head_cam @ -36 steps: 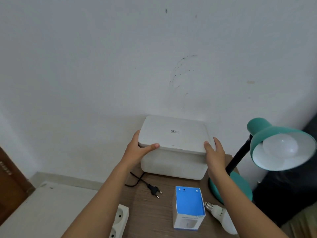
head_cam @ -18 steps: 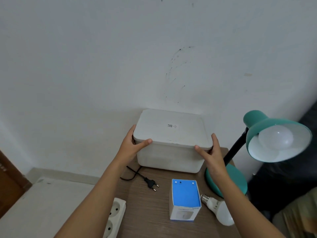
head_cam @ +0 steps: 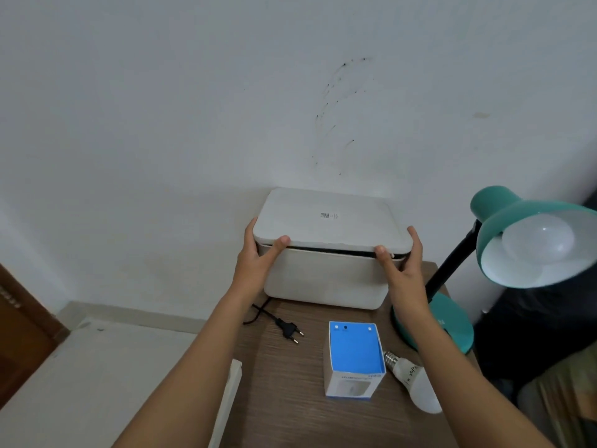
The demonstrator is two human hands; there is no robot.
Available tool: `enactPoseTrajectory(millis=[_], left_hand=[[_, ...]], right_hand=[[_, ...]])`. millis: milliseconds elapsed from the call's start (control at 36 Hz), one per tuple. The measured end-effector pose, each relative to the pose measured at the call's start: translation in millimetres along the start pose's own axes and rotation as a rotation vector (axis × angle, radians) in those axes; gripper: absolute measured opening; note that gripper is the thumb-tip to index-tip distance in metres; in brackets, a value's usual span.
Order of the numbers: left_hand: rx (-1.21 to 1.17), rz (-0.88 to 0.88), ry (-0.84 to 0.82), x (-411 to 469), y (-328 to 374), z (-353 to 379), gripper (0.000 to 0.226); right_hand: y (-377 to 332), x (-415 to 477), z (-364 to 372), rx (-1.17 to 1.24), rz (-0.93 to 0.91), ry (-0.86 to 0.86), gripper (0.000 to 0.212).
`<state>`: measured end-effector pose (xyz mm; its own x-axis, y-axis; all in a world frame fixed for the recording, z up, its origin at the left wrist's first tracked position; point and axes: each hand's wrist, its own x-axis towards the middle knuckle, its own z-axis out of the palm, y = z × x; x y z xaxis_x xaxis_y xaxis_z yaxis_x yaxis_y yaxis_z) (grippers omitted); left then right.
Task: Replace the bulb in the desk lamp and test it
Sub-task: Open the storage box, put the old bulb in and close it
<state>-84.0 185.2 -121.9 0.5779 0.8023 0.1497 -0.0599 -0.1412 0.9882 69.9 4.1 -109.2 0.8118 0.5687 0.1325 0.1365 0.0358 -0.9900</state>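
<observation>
From the head camera, both hands are at a white storage box that stands at the back of the wooden bench, against the wall. The left hand grasps the left end of the white lid, thumb on the front edge, and the right hand grasps the right end the same way; a dark gap shows between lid and box along the front. The teal desk lamp stands at the right of the bench, its shade turned toward the camera with a white bulb in it. A loose bulb lies near the front, just beside a blue bulb carton. A black plug on its cord lies left of the carton, unplugged.
</observation>
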Motion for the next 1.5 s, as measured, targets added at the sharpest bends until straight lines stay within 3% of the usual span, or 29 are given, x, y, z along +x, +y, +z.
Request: enactPoseTrajectory(millis=[278,500,667,750,972,1333,1417,1500], left_hand=[[-0.011,-0.006,-0.02,-1,6,-2,0.085],[0.054,0.022,0.0,6,22,-3,0.053],[0.048,0.007,-0.009,9,29,-4,0.058],[0.05,0.008,-0.002,12,33,-5,0.078],[0.068,0.029,0.012,11,43,-3,0.065],[0.078,0.147,-0.003,-12,86,-19,0.083],[0.083,0.179,-0.003,-34,103,-25,0.069],[0.093,0.201,0.0,-62,116,-31,0.07]], right_hand=[[-8,1,-5,-0.036,-0.002,-0.042,0.081],[-22,6,-4,-0.022,-0.008,0.019,0.073],[-30,8,-3,-0.006,-0.014,0.034,0.073],[-35,10,-3,-0.022,-0.009,0.031,0.073],[-45,9,-2,-0.003,-0.009,0.045,0.072],[-77,-8,-4,0.07,-0.108,-0.006,0.077],[-88,-27,-8,0.057,-0.115,-0.015,0.085],[-96,-54,-15,0.065,-0.108,-0.025,0.101]])
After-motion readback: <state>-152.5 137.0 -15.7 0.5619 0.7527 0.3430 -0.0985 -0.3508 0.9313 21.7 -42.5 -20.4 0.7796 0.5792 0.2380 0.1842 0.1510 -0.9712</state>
